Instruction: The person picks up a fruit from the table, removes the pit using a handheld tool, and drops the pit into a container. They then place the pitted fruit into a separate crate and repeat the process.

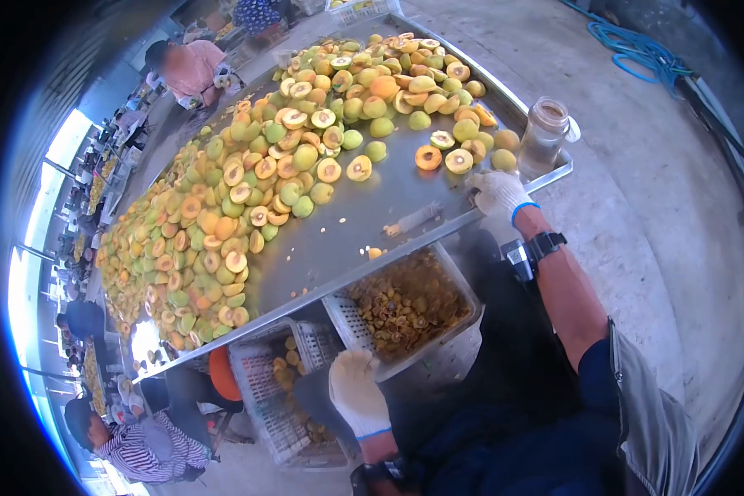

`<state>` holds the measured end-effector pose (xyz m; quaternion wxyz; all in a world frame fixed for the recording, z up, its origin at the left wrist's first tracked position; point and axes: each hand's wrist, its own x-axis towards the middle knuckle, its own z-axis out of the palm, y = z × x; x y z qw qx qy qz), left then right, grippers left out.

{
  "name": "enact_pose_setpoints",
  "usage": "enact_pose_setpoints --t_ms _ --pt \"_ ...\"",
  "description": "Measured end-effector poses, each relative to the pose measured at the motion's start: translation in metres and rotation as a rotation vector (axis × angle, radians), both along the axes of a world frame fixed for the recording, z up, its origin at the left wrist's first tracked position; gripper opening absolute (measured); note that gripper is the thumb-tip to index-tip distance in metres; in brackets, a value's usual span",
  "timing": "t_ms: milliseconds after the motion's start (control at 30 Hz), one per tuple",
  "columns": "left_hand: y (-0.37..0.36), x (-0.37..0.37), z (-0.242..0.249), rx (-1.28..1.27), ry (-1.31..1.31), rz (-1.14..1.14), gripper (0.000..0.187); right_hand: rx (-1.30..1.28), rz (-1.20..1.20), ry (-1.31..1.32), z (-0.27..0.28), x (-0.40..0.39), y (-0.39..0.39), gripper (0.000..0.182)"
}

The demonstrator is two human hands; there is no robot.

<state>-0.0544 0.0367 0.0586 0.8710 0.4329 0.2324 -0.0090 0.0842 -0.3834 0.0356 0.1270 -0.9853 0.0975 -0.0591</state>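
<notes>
My left hand [360, 393], in a white knit glove with a blue cuff, is beside the lower corner of a crate of brown-orange scraps [474, 318]. Its fingertips are turned away from view. At the metal table's near edge [438, 230], my gloved right hand [498, 195] has its fingers curled, and what is between them cannot be made out. Cut fruit halves [459, 161] lie just beyond it. A slim tool with a clear part [413, 219] rests on the table. Green and orange fruit, much of it halved, forms a large heap [264, 165].
A clear jar [544, 136] stands at the table's right corner. White crates [264, 397] sit below the near edge, beside an orange object [223, 374]. One person [194, 70] is across the table and another [153, 442] at lower left. A blue hose [636, 51] lies on the floor.
</notes>
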Motion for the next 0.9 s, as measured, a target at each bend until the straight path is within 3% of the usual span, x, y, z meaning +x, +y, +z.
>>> enact_pose_setpoints --t_ms 67,133,167,200,267,300,333,400,467,533,567,633,733,767,900 --pt "-0.007 -0.009 0.010 0.136 0.051 -0.007 0.025 0.007 -0.051 -0.016 -0.005 0.001 0.003 0.029" --pt "-0.003 -0.016 0.013 0.114 -0.017 -0.196 0.023 0.007 -0.090 -0.039 -0.003 -0.001 0.002 0.030" --pt "-0.004 -0.018 0.019 0.262 0.018 -0.299 0.023 0.132 -0.069 -0.138 -0.002 -0.002 0.005 0.028" --pt "-0.006 -0.016 0.031 0.253 0.019 -0.295 0.023 0.262 -0.050 -0.233 -0.002 -0.005 0.008 0.027" --pt "-0.009 -0.003 0.058 0.517 -0.029 -0.779 0.032 0.242 -0.026 -0.282 0.005 -0.005 0.019 0.028" --pt "-0.019 0.014 0.084 0.707 -0.139 -0.952 0.032 0.227 0.053 -0.280 0.011 0.000 0.025 0.026" --pt "-0.028 0.035 0.091 0.700 -0.143 -0.944 0.032 0.216 0.126 -0.278 0.014 0.003 0.033 0.024" --pt "-0.044 0.073 0.101 0.822 -0.512 -1.049 0.025 0.219 0.206 -0.256 0.022 0.007 0.061 0.022" --pt "-0.067 0.117 0.092 0.793 -0.521 -0.923 0.024 0.234 0.289 -0.249 0.022 0.014 0.089 0.020" --pt "-0.092 0.158 0.067 0.773 -0.514 -0.598 0.024 0.268 0.357 -0.153 0.012 0.027 0.103 0.031" --pt "-0.106 0.172 0.065 0.777 -0.529 -0.609 0.024 0.269 0.343 -0.166 0.017 0.033 0.107 0.031" --pt "-0.131 0.192 0.063 0.538 -0.238 -0.378 0.027 0.178 0.357 0.219 0.029 0.046 0.108 0.035" --pt "-0.154 0.206 0.059 0.611 -0.269 -0.413 0.030 0.200 0.508 0.292 0.013 0.066 0.101 0.037" --pt "-0.159 0.209 0.055 0.636 -0.249 -0.448 0.029 0.185 0.533 0.207 0.000 0.068 0.097 0.034" --pt "-0.170 0.218 0.039 0.615 -0.340 -0.461 0.025 0.099 0.416 0.338 0.022 0.060 0.069 0.030"
